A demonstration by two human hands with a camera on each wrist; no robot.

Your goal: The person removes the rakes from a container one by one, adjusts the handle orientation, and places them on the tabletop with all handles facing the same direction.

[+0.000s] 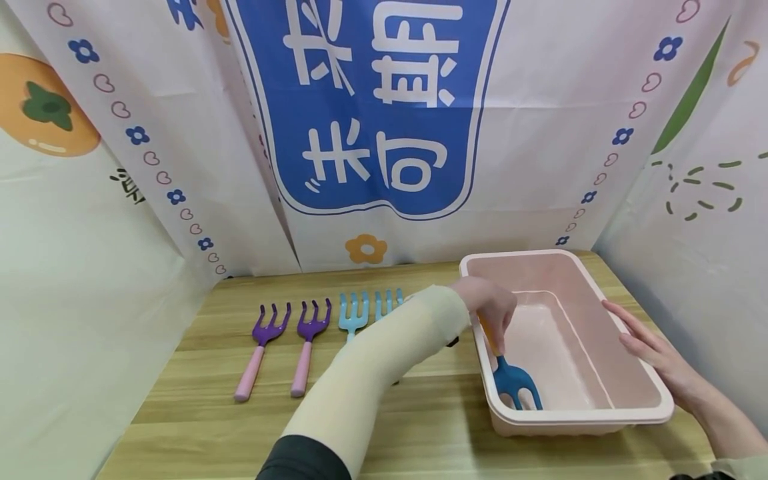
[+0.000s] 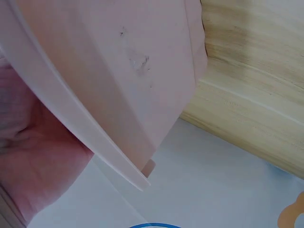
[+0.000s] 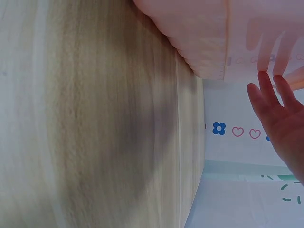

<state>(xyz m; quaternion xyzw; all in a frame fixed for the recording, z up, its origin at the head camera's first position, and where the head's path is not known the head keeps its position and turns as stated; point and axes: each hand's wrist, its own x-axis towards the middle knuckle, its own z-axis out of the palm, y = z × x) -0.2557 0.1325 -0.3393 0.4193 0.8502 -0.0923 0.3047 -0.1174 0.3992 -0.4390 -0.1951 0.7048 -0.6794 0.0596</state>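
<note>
My left hand (image 1: 489,303) reaches over the left rim of a pink plastic tub (image 1: 576,417) and grips the orange handle of a blue hand rake (image 1: 513,380). That rake points tines-down toward the near left corner, inside the tub. In the left wrist view, the rim hides the fingers of the left hand (image 2: 40,152). My right hand (image 1: 660,360) rests at the tub's right rim, fingers extended. The right wrist view has those straight fingers (image 3: 270,92) against the tub's outer wall (image 3: 190,28).
Left of the tub, two purple hand rakes with pink handles (image 1: 303,370) and two light blue rakes (image 1: 354,317) lie in a row on the wooden table (image 1: 180,427). My left arm covers part of the light blue ones. A printed curtain (image 1: 528,180) encloses the table's back and sides.
</note>
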